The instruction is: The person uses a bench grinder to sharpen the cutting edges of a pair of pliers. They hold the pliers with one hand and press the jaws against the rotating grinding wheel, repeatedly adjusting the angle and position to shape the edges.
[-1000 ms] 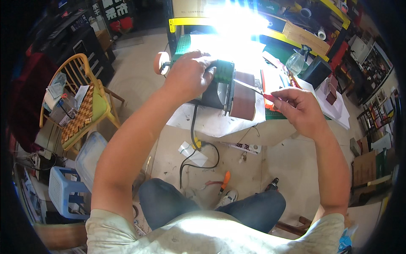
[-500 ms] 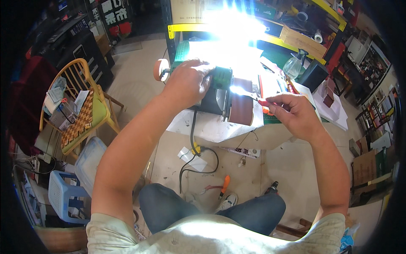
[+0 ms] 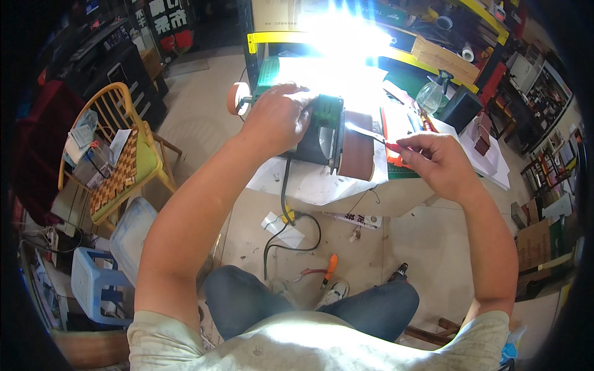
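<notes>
A green and black belt sander (image 3: 326, 114) lies on the table, its brown abrasive belt (image 3: 357, 154) facing right. My left hand (image 3: 276, 117) is closed over the sander's body, with the fingertips partly hidden behind it. Between the thumb and fingers of my right hand (image 3: 438, 162) is a small red-handled knife (image 3: 392, 147). Its bright blade (image 3: 365, 131) points left and lies over the belt; whether it touches the belt I cannot tell. A pinkish-brown wheel (image 3: 237, 99) sticks out on the sander's left side.
A glaring lamp (image 3: 346, 40) washes out the back of the table. White paper (image 3: 303, 185) lies beneath the sander. At the right are a spray bottle (image 3: 431, 93) and a black box (image 3: 460, 106). A power cable (image 3: 284, 191) hangs to the floor, near an orange-handled tool (image 3: 331, 269).
My right hand has shifted slightly right with the knife, and the blade's glare has weakened, so its shape shows better. The left hand stays on the sander.
</notes>
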`<state>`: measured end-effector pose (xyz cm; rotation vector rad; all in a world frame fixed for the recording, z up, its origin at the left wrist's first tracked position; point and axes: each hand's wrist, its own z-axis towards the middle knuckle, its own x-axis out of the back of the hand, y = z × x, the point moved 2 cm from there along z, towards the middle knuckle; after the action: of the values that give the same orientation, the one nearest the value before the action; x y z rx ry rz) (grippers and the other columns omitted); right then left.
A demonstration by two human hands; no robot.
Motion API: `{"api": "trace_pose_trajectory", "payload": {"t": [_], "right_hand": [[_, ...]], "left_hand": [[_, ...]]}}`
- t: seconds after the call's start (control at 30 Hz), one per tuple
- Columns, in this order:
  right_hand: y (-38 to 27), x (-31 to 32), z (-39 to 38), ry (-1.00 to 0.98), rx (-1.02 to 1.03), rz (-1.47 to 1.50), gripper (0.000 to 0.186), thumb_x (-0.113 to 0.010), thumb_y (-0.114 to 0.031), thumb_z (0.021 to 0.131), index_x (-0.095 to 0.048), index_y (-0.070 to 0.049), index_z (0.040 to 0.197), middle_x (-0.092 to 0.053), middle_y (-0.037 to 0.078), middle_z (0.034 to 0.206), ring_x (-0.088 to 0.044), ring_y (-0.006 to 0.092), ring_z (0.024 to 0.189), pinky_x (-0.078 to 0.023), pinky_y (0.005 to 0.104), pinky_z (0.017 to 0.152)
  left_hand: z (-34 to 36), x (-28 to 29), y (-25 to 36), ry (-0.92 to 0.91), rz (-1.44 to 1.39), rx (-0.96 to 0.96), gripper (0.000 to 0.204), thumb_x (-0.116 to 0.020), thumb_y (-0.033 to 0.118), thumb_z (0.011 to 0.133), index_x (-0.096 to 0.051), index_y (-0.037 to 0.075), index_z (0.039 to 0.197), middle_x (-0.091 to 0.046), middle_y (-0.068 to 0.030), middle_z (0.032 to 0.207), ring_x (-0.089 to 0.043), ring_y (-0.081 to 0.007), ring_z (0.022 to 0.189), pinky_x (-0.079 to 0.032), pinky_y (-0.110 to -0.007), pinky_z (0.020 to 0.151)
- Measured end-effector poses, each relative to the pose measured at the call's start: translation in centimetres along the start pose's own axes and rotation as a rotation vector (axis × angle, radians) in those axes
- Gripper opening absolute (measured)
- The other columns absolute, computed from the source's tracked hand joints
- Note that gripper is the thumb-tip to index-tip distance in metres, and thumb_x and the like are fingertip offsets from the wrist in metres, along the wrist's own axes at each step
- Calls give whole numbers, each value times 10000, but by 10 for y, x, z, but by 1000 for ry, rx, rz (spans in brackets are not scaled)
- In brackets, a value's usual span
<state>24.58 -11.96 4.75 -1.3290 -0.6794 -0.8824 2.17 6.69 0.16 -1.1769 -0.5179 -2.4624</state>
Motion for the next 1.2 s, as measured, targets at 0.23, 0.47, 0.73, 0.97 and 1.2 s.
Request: {"api": "trace_pose_trajectory", "payload": {"t": [0.23, 0.47, 0.73, 0.97, 1.2], "right_hand": [[-4, 8, -3, 15, -13, 11, 248, -666, -144, 936, -707, 31, 1107, -670, 9, 815, -549, 47, 716, -450, 228, 638], [-9, 14, -4, 9, -34, -25, 257, -660, -128, 935, -701, 44, 1121, -633, 6, 752, -508, 41, 673, -423, 233, 600], [-10, 21, -4, 2, -97, -83, 251, -653, -124, 935, -703, 32, 1125, -630, 16, 768, -506, 52, 678, -423, 241, 608], [1, 6, -1, 26, -63, 10, 263, -623, -138, 939, -701, 2, 1146, -706, 96, 867, -589, 121, 734, -468, 284, 677], [3, 2, 7, 14, -9, 29, 253, -611, -133, 930, -720, -41, 1139, -671, 72, 782, -525, 109, 666, -432, 279, 638]], "left_hand": [[1, 0, 0, 1, 7, -12, 331, -639, 69, 909, -673, 25, 1236, -657, -149, 1230, -608, -306, 1139, -478, -388, 1015], [-2, -1, 0, 17, 59, -51, 333, -638, 78, 911, -672, 27, 1239, -657, -142, 1252, -588, -296, 1178, -472, -395, 1034], [-1, -4, -3, 22, 40, -54, 337, -643, 75, 907, -671, 21, 1238, -659, -142, 1252, -593, -303, 1166, -472, -390, 1028], [-1, -5, -4, 51, 6, -83, 323, -649, 65, 892, -679, 8, 1208, -672, -140, 1211, -604, -306, 1126, -485, -393, 994], [-3, -9, -7, 93, 33, -115, 316, -651, 75, 887, -684, 8, 1194, -674, -145, 1189, -610, -314, 1101, -490, -393, 984]]}}
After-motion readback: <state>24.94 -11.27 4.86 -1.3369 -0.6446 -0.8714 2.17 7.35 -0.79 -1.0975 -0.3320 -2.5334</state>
